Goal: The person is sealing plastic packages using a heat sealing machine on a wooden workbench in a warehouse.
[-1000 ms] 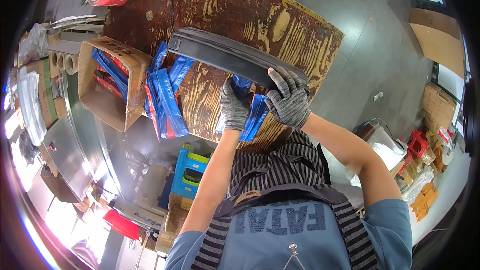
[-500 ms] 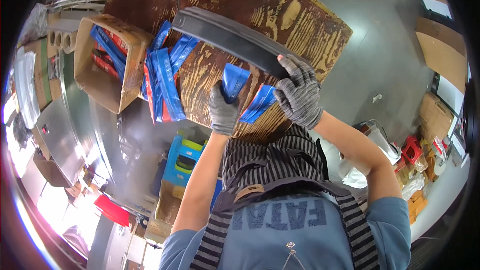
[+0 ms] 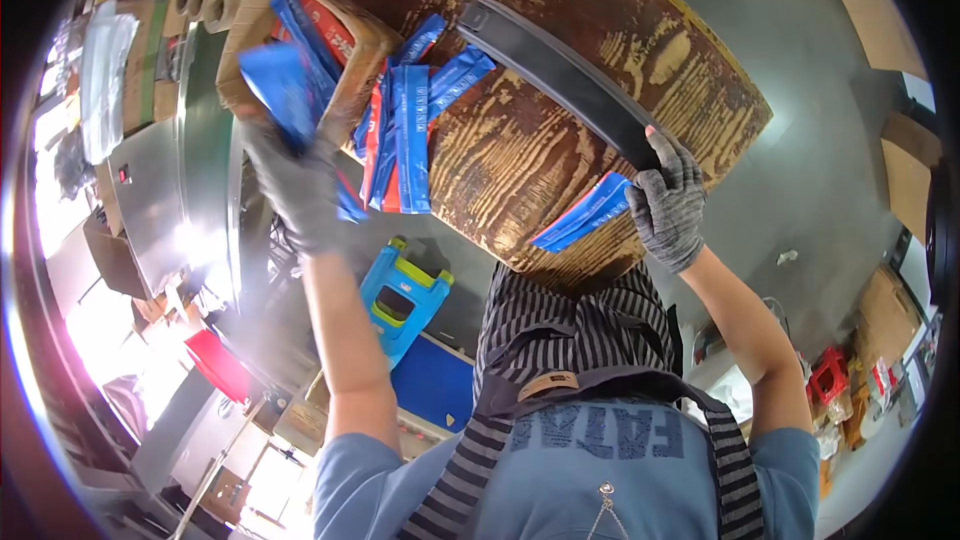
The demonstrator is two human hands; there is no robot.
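Note:
My left hand (image 3: 295,180), in a grey knit glove and smeared by motion, holds a blue pouch (image 3: 285,90) at the mouth of the cardboard box (image 3: 232,65). Blue and red pouches stand inside this box. Beside it, several slim blue and red pouches (image 3: 411,135) lie in a loose pile at the table edge. My right hand (image 3: 672,205), gloved with bare fingertips, is closed round the near end of a long black bar-shaped device (image 3: 560,75). Below that end, close to my right thumb, another blue pouch (image 3: 585,212) lies on the table.
The worn brown wooden table (image 3: 500,180) has a yellow far edge. A blue and green plastic stool (image 3: 405,295) stands on the floor below its left side. Cardboard rolls (image 3: 205,5) and a metal cabinet (image 3: 150,190) are at the left. A red crate (image 3: 828,375) sits at the right.
My left hand has carried the blue pouch from the near table edge leftward and away to the box. My right hand stays at the black device's end. The whole view has shifted.

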